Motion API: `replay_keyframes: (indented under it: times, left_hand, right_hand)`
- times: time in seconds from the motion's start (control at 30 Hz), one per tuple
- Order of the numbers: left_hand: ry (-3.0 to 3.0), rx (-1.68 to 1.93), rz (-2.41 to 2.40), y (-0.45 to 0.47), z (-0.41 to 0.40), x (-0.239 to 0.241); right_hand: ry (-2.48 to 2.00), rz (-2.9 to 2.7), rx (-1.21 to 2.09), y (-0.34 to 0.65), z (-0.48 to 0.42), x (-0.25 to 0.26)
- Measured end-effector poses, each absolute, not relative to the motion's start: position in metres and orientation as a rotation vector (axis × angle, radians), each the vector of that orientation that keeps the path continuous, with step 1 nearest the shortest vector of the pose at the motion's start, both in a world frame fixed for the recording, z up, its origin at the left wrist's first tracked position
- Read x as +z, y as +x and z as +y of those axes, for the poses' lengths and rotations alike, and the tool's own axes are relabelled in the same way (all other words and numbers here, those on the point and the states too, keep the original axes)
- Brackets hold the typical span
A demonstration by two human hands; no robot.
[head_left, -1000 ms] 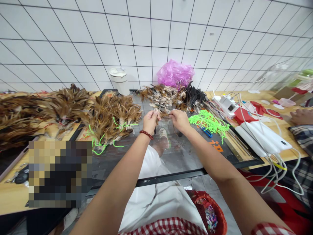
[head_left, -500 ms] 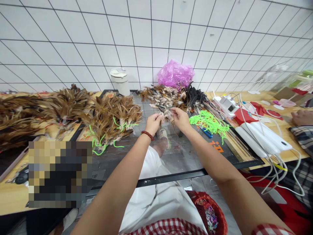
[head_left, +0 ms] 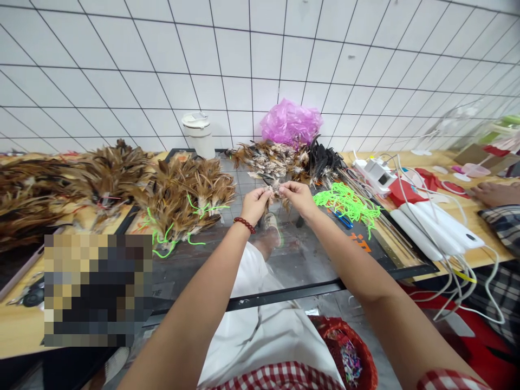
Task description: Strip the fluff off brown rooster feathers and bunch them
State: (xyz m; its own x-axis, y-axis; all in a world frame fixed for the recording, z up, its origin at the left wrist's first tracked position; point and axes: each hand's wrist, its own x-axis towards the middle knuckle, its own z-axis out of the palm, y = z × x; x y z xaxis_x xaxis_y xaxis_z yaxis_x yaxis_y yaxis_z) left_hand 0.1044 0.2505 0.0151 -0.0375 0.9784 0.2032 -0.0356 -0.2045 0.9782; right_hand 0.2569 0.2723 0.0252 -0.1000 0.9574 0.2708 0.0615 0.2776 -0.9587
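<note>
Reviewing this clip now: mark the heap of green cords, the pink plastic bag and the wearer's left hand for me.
Green cords [head_left: 343, 202]: head view, middle of the tangled heap.
Pink plastic bag [head_left: 291, 123]: head view, middle of its crumpled front.
Left hand [head_left: 255, 205]: head view, back of the hand.

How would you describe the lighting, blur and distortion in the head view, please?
Head view: bright, fairly even light on the tiled wall, which looks stretched towards the sides; head view again: a pixelated patch at lower left, and the held feathers look soft.
</note>
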Motion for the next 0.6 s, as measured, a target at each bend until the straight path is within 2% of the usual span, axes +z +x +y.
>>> replay_keyframes:
  times: [0.3,0.6]
  left_hand:
    - [1.373,1.395,1.181,0.1041,0.2488,0.0163]
    - [1.444,1.369,1.14,0.1044,0.2464,0.0197]
  right_hand:
    - [-0.89,-1.301,1.211,0.2529,0.264,0.0328]
    - [-1.011,-1.238,1.15,0.2531,0.2695,0.0319]
